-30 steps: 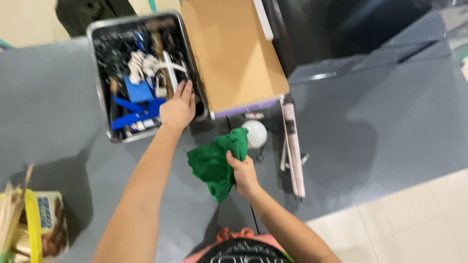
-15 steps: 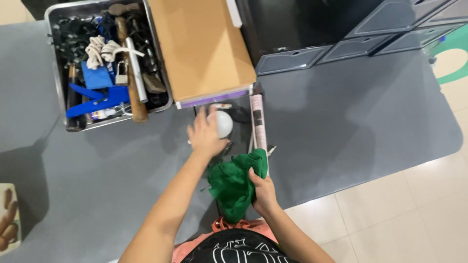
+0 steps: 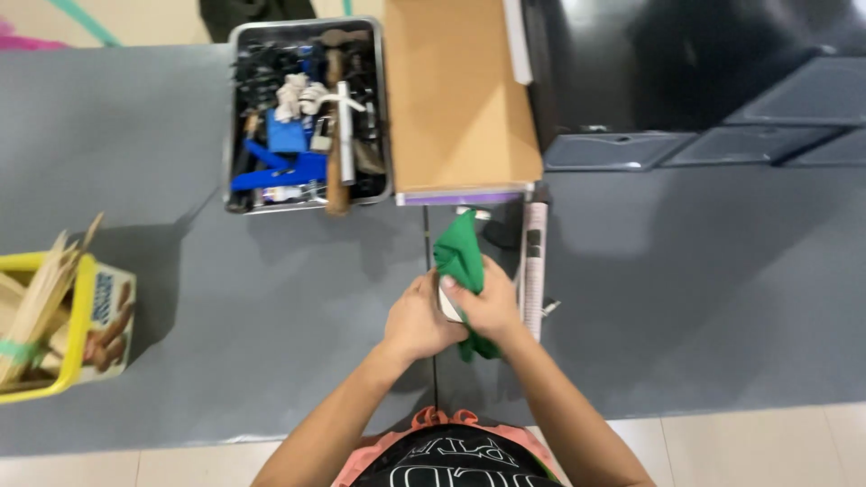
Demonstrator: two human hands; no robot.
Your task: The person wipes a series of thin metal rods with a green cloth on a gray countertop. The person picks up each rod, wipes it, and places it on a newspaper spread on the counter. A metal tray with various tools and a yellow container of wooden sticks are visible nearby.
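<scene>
Big grey table (image 3: pixel 686 298) fills most of the view, w/ a black cabinet-like unit (image 3: pixel 686 63) at top right and dark grey panels in front of it. Next in size: flat brown cardboard box (image 3: pixel 456 95) lying top centre, a purple strip along its near edge. Left of it, touching or just beside, a metal tray (image 3: pixel 307 113) crammed w/ tools – wooden-handled hammer, blue plastic bits, white cord, black odds & ends. Far left edge: yellow tub (image 3: pixel 50 325) w/ wooden sticks poking up, and against it a carton w/ a blue-and-white printed front showing brown stick shapes. A long pale pink tube (image 3: pixel 534 261) lies just right of the hands, running toward the box. Step in hand, as I read it: wiping a small white object (image 3: pixel 447 305) w/ the green cloth (image 3: pixel 462 261), both held above the table's near-centre, close to the body. Left hand (image 3: pixel 417 320) is curled round the white thing from the left; right hand (image 3: pixel 492 311) is clamped on the cloth, bunching it over the object, so most of the object is hidden – can't tell its shape. Hands touch each other. Next move prob. needs the left to keep a firm hold while the right works the cloth round.
</scene>
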